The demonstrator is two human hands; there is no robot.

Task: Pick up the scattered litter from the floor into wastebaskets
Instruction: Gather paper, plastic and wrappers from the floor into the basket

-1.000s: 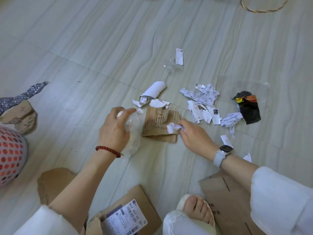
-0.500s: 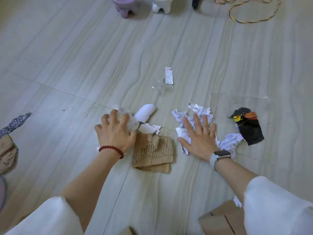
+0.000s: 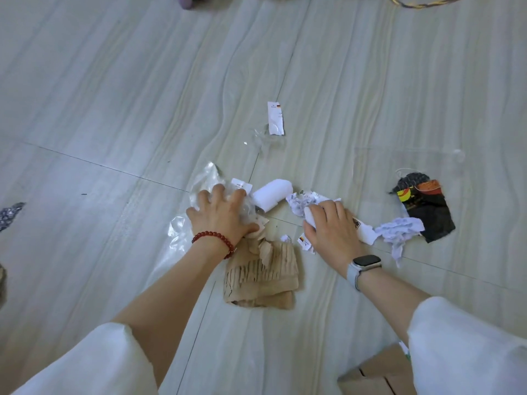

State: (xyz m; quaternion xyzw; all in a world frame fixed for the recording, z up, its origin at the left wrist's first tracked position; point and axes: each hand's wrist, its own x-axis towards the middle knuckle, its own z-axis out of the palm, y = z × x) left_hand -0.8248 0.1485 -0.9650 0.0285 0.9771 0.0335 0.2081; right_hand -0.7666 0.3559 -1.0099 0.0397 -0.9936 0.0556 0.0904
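The litter lies mid-floor. The left hand has its fingers curled into clear plastic, gripping it. The right hand, at 3 o'clock of the left, curls its fingers over crumpled paper and holds a white wad at the fingertips. A white roll lies between the two hands. Brown paper sits at 6 o'clock of the roll, touching the left wrist's red bracelet. A white slip lies at 12 o'clock, well apart. A dark wrapper lies at 3 o'clock of the right hand, with a crumpled white scrap between them. A watch is on the right wrist. Cardboard shows at 5 o'clock, at the frame's edge.
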